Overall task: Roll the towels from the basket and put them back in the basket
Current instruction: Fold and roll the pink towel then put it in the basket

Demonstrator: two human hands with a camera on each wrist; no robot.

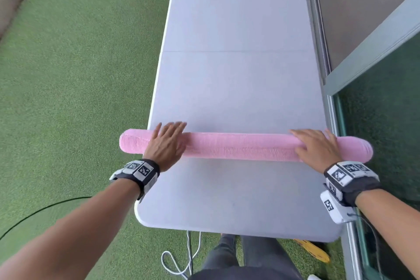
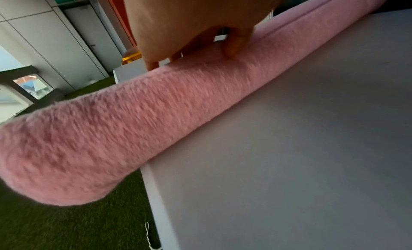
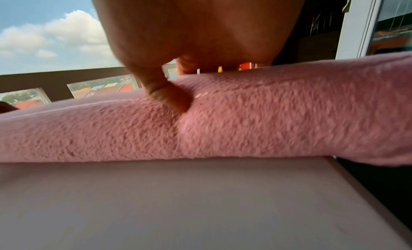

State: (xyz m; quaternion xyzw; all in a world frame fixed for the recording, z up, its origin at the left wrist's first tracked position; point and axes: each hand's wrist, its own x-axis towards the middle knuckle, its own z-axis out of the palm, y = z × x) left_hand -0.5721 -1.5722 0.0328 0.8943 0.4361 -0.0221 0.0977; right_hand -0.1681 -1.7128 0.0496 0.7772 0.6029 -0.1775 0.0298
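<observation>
- Left hand (image 1: 167, 143) and right hand (image 1: 317, 146) spread flat, pressing pink towel roll (image 1: 238, 146).
- Both ends overhanging surface (image 1: 238, 86).
- Best pressed evenly, seam tucked under.

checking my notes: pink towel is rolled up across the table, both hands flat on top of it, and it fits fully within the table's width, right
Not quite. The pink towel is rolled and lies across the table with the left hand and right hand on it, but it does not fit: in the head view both ends overhang the table's side edges.
</observation>
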